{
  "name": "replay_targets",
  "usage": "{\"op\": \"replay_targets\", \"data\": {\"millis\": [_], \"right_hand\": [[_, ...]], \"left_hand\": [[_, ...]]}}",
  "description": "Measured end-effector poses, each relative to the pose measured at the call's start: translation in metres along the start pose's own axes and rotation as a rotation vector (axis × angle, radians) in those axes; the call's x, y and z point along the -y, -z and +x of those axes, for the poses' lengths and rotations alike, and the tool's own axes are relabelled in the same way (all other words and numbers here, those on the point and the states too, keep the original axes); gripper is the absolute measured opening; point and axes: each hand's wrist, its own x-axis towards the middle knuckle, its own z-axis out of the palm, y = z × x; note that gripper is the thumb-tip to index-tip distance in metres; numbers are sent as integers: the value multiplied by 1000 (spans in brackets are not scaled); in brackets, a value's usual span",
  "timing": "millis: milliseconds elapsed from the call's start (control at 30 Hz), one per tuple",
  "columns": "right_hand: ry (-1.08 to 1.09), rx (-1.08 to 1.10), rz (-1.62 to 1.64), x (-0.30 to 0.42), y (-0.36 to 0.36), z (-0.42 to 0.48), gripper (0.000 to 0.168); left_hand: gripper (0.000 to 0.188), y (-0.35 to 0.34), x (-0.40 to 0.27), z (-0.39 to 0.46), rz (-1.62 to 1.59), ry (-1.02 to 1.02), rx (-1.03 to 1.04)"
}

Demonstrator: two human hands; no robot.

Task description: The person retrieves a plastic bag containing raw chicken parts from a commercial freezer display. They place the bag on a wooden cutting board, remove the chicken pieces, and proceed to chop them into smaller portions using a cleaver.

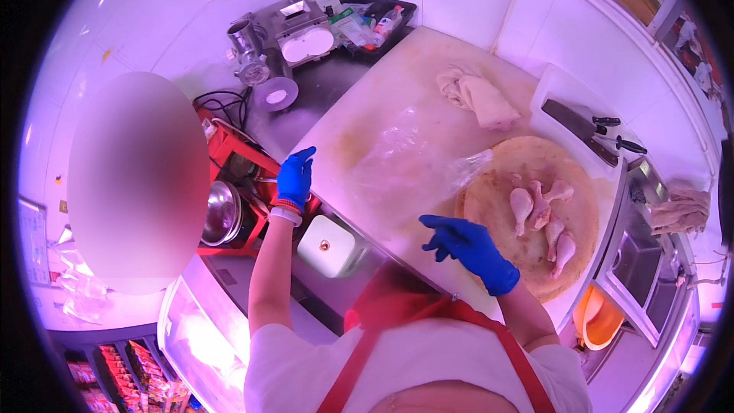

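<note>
My left hand (295,180), in a blue glove, hovers at the left edge of a large white cutting board (338,143). Its index finger points out and no object shows in it. Over the board's front part, my right hand (464,246), also gloved in blue, has its fingers spread with nothing in them. A clear plastic bag (395,166) lies flat beyond my hands. Beside the right hand, a round wooden chopping block (487,212) carries several raw chicken drumsticks (539,206). Behind the bag rests a crumpled cloth (479,97).
A white tray (539,104) behind the block holds a cleaver (573,120) and other knives. Back left stand a metal meat grinder (248,49) and a black bin (408,8). A lidded white container (327,246) and metal bowls (221,212) sit left; a sink (633,261), right. A blurred shape hides the far left.
</note>
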Motion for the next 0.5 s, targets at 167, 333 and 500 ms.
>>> {"op": "replay_targets", "data": {"millis": [167, 333, 500], "right_hand": [[-85, -330, 131, 4, 7, 22, 31], [-142, -662, 169, -17, 4, 56, 31], [-174, -866, 114, -26, -1, 68, 34]], "left_hand": [[25, -37, -29, 102, -199, 240, -50], [50, -194, 46, 250, -674, 455, -83], [61, -310, 207, 357, -785, 723, -284]]}}
